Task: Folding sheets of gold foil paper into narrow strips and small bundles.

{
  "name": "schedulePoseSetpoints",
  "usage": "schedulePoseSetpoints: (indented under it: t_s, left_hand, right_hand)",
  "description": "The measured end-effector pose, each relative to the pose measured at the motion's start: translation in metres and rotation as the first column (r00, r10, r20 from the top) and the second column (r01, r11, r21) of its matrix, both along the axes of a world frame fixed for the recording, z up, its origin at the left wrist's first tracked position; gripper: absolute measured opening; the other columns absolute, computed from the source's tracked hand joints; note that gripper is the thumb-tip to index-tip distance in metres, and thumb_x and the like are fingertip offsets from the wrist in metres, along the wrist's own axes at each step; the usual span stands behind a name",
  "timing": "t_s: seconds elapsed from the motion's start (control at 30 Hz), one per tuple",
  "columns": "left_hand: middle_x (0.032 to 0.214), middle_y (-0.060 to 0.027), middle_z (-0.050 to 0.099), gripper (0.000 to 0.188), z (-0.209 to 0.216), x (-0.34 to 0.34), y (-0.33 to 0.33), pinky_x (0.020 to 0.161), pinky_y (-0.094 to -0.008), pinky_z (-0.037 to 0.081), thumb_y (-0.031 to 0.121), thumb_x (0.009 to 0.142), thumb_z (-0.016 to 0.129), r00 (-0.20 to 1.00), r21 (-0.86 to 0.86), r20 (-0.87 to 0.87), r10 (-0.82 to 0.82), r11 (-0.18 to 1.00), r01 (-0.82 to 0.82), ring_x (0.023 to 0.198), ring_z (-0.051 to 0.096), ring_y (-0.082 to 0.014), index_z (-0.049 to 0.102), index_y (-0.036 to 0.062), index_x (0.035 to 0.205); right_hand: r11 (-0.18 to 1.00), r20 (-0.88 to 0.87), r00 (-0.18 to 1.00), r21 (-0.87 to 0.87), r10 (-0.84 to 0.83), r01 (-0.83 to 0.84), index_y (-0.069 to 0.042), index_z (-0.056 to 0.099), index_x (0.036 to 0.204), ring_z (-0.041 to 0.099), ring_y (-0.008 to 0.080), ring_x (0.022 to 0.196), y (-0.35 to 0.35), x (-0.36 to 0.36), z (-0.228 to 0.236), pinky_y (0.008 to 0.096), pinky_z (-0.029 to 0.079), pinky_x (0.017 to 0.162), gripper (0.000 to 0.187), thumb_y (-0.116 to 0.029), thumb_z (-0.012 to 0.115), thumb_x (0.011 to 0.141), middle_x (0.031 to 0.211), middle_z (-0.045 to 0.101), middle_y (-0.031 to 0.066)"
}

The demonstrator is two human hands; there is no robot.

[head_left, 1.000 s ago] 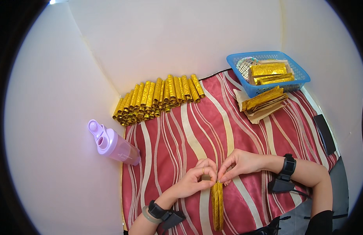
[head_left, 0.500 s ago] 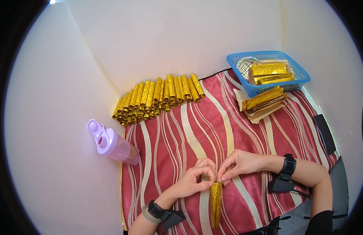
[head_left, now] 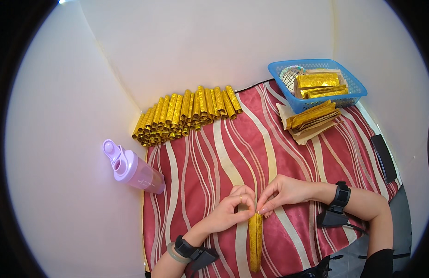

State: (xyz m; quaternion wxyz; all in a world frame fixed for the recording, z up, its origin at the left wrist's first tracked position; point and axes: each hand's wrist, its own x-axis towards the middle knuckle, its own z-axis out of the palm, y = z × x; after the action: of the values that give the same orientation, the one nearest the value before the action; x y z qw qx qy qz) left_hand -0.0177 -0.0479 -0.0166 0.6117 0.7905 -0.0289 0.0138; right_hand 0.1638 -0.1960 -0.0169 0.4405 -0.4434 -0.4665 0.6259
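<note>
A long, narrow strip of folded gold foil paper (head_left: 255,243) lies lengthwise toward the near edge of the striped cloth. Both hands pinch its far end. The thumb and forefinger of my left hand (head_left: 233,211) close on the left corner. From the other side, my right hand (head_left: 281,194) presses its fingertips on the right corner, nearly touching the left thumb. The fingertips cover the very end of the paper. At the back left, many rolled gold paper tubes (head_left: 189,109) are stacked in a heap.
A red and cream striped cloth (head_left: 200,171) covers the table. Left stands a lilac shaker bottle (head_left: 138,171), tilted in view. At the back right, a blue plastic basket (head_left: 353,90) holds gold paper, with more gold and brown sheets (head_left: 314,120) before it. A black flat object (head_left: 383,158) lies at the right edge.
The hands stay at the far end of the gold paper, with only slight finger movement. The fingertips have come a little closer together, and the paper strip looks slightly narrower.
</note>
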Motion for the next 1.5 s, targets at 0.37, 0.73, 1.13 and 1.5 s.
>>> schedulePoseSetpoints:
  t_s: [0.37, 0.73, 1.13, 1.5]
  left_hand:
    - [0.103, -0.0022, 0.048, 0.011, -0.006, -0.001, 0.0, 0.099, -0.0336, 0.029, 0.018, 0.092, 0.063, 0.999, 0.0, 0.04, -0.027, 1.0, 0.027, 0.107, 0.042, -0.0164, 0.058, 0.0089, 0.09]
    - [0.109, -0.0049, 0.042, 0.013, -0.018, 0.0, 0.004, 0.1, -0.0319, 0.031, 0.018, 0.092, 0.064, 0.999, -0.005, 0.046, -0.001, 1.0, 0.002, 0.11, 0.041, -0.0164, 0.054, 0.0082, 0.092]
    - [0.089, 0.0008, 0.058, 0.011, -0.008, -0.007, 0.027, 0.076, -0.0235, 0.047, 0.018, 0.099, 0.052, 0.615, -0.509, 0.037, 0.788, 0.544, -0.667, 0.083, 0.056, -0.0073, 0.057, 0.0082, 0.099]
    - [0.098, -0.0005, 0.061, 0.02, -0.008, 0.0, 0.028, 0.073, -0.0206, 0.047, 0.004, 0.091, 0.063, 0.548, -0.436, 0.085, 0.832, 0.525, -0.731, 0.083, 0.056, -0.0055, 0.057, 0.0053, 0.11]
  right_hand:
    - [0.999, -0.009, 1.0, -0.043, -0.007, 0.007, 0.004, 0.071, 0.099, 0.067, 0.0119, 0.075, -0.001, 0.0, -0.003, 0.0231, 0.054, 0.07, 0.018, -0.009, 0.071, 0.086, 0.084, 0.071, 0.0095]
    - [0.998, -0.009, 1.0, -0.06, 0.006, -0.006, 0.003, 0.07, 0.1, 0.066, 0.0109, 0.074, 0.003, 0.0, -0.003, 0.0229, 0.055, 0.068, 0.019, -0.011, 0.071, 0.087, 0.086, 0.07, 0.0077]
    - [0.713, -0.029, 0.724, 0.153, -0.689, 0.684, -0.002, 0.061, 0.099, 0.058, 0.0055, 0.07, 0.003, 0.004, -0.009, 0.02, 0.047, 0.064, 0.011, -0.012, 0.06, 0.094, 0.086, 0.063, 0.0012]
    - [0.707, -0.037, 0.724, 0.185, -0.689, 0.682, 0.0, 0.062, 0.097, 0.062, 0.0078, 0.072, 0.004, 0.004, -0.005, 0.0204, 0.048, 0.065, 0.011, -0.01, 0.06, 0.094, 0.087, 0.066, 0.0037]
